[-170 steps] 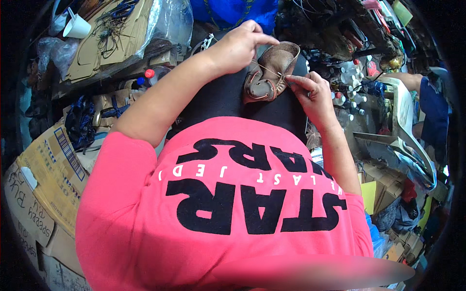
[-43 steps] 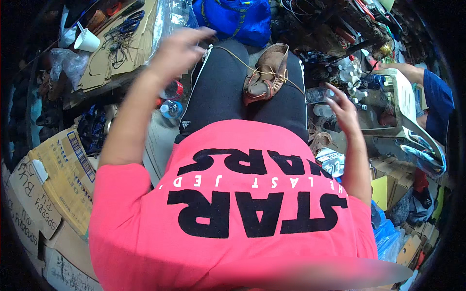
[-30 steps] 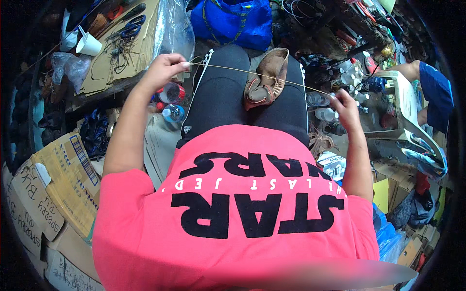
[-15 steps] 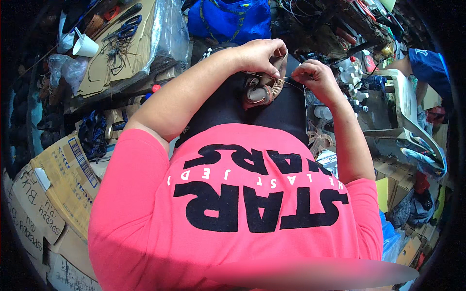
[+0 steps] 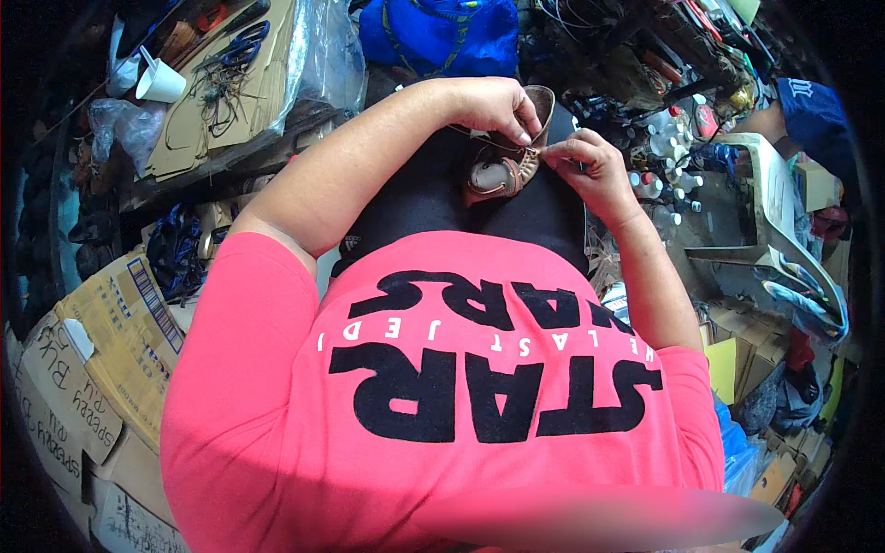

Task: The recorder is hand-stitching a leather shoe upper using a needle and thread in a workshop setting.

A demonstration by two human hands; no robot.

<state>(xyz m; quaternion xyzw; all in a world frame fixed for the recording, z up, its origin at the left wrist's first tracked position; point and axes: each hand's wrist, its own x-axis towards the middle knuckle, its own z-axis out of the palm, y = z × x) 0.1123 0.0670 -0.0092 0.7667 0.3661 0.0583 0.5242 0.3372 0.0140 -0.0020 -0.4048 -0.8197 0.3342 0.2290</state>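
Observation:
A brown leather shoe [image 5: 492, 177] rests in my lap between my dark-clad thighs, its toe toward me and its tan heel end away. Pale stitches run along the side of its toe. My left hand [image 5: 501, 109] reaches over the shoe from the left, closed with thumb and fingertips gripping its upper near the stitched edge. From the right, my right hand [image 5: 592, 168] meets the same edge, its thumb and forefinger pinched together. What sits in that pinch is too small to make out. The fingertips of both hands are close together.
Flat cardboard [image 5: 198, 129] with scissors [image 5: 247, 44] and a white cup [image 5: 161, 81] lie at the left. Beyond my knees sits a blue bag [image 5: 441, 35]. Several small bottles [image 5: 668, 138] and a pale plastic chair [image 5: 770, 194] stand right, near another person's blue-clad leg [image 5: 816, 115].
My right hand has come in against the shoe's edge; a thin thread that stretched between it and the shoe no longer shows. My left hand has shifted slightly, uncovering more of the shoe's heel.

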